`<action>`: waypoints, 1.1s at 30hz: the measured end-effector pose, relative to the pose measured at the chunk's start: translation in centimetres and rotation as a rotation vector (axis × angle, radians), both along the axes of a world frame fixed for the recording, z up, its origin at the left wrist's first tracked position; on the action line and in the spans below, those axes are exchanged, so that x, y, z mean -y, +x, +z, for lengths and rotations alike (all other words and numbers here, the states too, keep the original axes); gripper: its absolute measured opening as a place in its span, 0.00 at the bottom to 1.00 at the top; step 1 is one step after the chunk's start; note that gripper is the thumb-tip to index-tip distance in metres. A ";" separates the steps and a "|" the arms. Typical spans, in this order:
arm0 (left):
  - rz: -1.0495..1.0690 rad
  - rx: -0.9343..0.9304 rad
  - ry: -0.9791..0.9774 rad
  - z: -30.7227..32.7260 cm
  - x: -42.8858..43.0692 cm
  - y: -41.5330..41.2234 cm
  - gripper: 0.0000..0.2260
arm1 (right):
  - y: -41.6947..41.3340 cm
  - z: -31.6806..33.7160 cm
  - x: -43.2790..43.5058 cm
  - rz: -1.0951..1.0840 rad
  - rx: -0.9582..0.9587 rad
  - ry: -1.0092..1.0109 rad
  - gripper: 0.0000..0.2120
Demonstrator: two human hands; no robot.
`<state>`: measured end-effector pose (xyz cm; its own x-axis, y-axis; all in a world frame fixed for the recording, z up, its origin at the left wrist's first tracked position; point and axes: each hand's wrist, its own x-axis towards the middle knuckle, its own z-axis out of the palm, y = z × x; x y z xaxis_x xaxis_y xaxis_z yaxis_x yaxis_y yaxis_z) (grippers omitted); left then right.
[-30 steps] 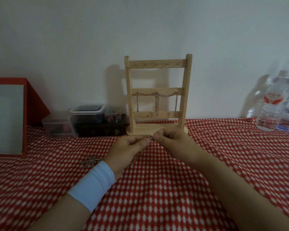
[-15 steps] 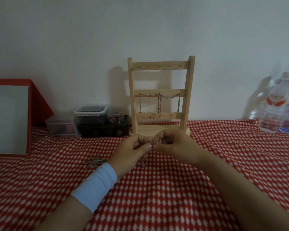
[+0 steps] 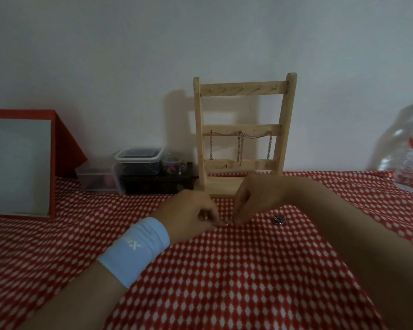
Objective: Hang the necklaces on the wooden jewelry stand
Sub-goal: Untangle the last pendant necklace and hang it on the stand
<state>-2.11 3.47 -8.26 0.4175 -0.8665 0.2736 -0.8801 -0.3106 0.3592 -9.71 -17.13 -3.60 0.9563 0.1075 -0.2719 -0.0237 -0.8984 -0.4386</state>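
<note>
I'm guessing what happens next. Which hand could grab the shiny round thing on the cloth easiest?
Probably the right hand: the shiny piece lies just beside it, the left hand farther off. Both are busy pinching a small metal bit.

pale matt wood stand (image 3: pixel 243 132), apparently metal chains (image 3: pixel 240 146)

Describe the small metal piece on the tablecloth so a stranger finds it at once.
Find the wooden jewelry stand by the wall, then the red-and-white tablecloth before its base. Close beside the right hand lies the small metal piece: ring-shaped, loose, touched by neither hand.
</note>
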 end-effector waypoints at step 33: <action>0.216 -0.922 -0.639 -2.6 1.1 0.3 0.06 | 1.6 -4.8 0.3 -0.012 0.232 0.815 0.04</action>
<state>-1.77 2.35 -10.87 0.8115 -0.5645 0.1510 -0.1499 0.0486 0.9875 -8.14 -17.46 -8.41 0.9807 0.1740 0.0889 0.1387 -0.2993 -0.9440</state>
